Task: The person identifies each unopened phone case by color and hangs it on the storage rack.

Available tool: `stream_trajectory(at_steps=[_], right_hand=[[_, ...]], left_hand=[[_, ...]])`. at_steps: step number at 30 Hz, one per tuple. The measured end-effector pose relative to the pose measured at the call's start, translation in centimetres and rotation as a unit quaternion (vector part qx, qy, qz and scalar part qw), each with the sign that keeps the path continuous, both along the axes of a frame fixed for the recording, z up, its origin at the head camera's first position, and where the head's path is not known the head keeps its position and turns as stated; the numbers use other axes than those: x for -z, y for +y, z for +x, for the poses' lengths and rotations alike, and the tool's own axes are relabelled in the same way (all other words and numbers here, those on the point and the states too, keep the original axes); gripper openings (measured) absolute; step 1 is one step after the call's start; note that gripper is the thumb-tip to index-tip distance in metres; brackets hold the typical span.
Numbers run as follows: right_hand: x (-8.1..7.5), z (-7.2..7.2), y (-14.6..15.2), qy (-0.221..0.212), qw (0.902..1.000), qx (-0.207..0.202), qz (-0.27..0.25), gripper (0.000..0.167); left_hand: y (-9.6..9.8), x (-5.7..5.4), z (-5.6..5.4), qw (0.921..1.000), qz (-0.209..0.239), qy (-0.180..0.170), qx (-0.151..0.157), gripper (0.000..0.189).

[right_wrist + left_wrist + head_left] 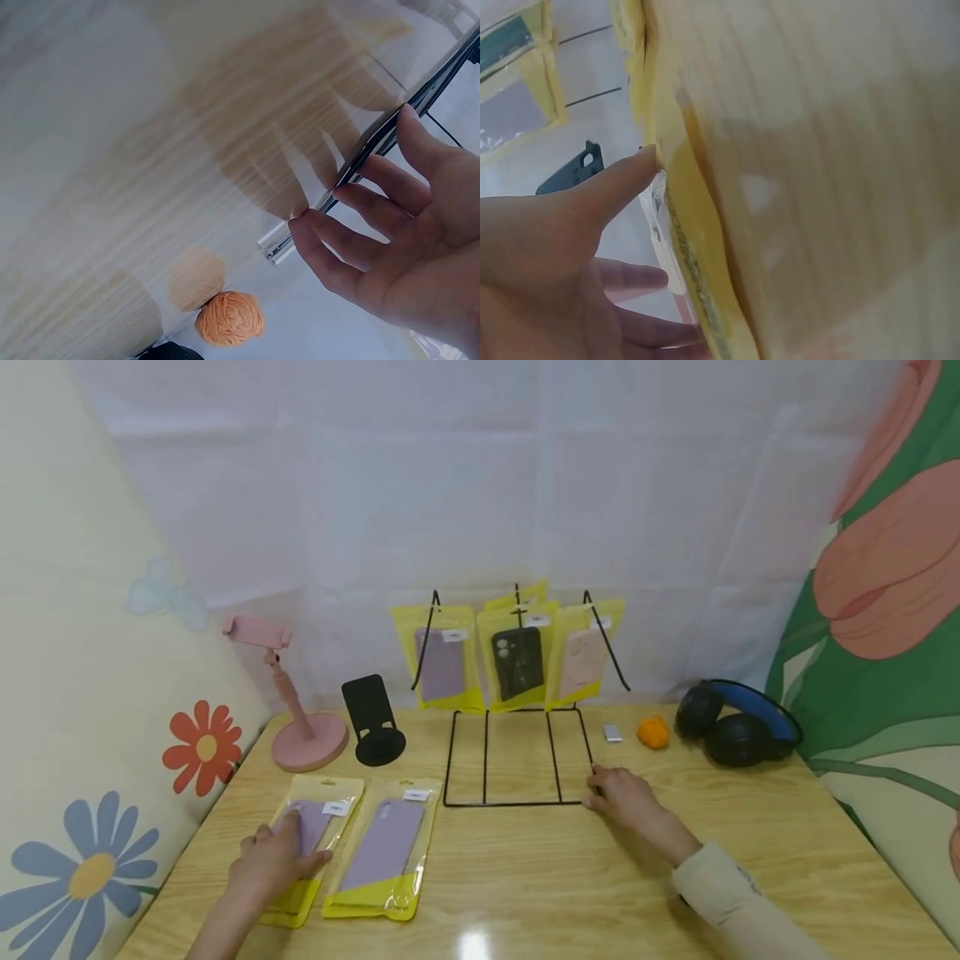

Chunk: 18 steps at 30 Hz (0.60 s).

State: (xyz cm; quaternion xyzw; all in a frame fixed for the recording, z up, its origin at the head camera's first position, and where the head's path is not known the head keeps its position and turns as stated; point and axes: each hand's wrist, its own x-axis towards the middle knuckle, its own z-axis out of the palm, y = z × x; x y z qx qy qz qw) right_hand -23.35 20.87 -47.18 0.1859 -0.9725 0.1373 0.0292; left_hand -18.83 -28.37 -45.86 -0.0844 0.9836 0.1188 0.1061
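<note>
Table (pixel 540 868), wood-grained, stood before white cloth (pixel 420 493); left hand (pixel 268 862) rested loose-fingered on packet (pixel 317 823) near table's left edge; right hand (pixel 627 797) gripped rack (pixel 517 804) by fingertips, front right corner.

Six packets (pixel 382 843) show, with two stands (pixel 293 697) and one rack (pixel 517 804).

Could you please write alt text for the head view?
A person's left hand rests on one of two packaged phone cases on a table, while the right hand touches a wire rack hung with more packages. Two phone stands are at left; an orange ball and headphones are at right.
</note>
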Motion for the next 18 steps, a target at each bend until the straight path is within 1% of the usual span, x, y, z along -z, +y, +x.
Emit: stream_trajectory(at_steps=[2, 6, 9, 10, 13, 14, 17, 18], right_hand=[[-0.1, 0.0, 0.0, -0.002, 1.0, -0.002, -0.001, 0.016], [-0.1, 0.0, 0.1, -0.006, 1.0, -0.005, -0.002, 0.016], [-0.2, 0.0, 0.2, -0.003, 1.0, -0.007, -0.003, 0.014], [-0.2, 0.0, 0.2, -0.001, 0.9999, -0.009, -0.005, 0.013], [-0.3, 0.1, 0.2, 0.012, 0.9996, -0.022, -0.013, 0.015], [0.1, -0.1, 0.4, 0.027, 0.9991, -0.032, -0.012, 0.017], [0.2, 0.0, 0.5, 0.038, 0.9982, -0.043, -0.018, 0.017], [0.2, 0.0, 0.5, 0.034, 0.9983, -0.042, -0.02, 0.017]], left_hand=[[-0.3, -0.1, 0.1, 0.9999, -0.004, -0.005, -0.008, 0.109], [-0.8, -0.4, 0.3, 0.9999, -0.006, 0.009, 0.008, 0.108], [-1.2, -0.5, 0.2, 0.9992, 0.004, 0.028, 0.026, 0.105], [-1.4, -0.5, 0.1, 0.999, 0.008, 0.033, 0.028, 0.104], [-1.8, -0.5, -0.1, 0.9985, 0.023, 0.043, 0.027, 0.104], [-1.9, -0.5, -0.1, 0.9983, 0.026, 0.045, 0.025, 0.104], [-2.2, -0.4, -0.2, 0.9977, 0.043, 0.05, 0.015, 0.102], [-2.3, -0.5, -0.2, 0.9972, 0.047, 0.056, 0.017, 0.099]])
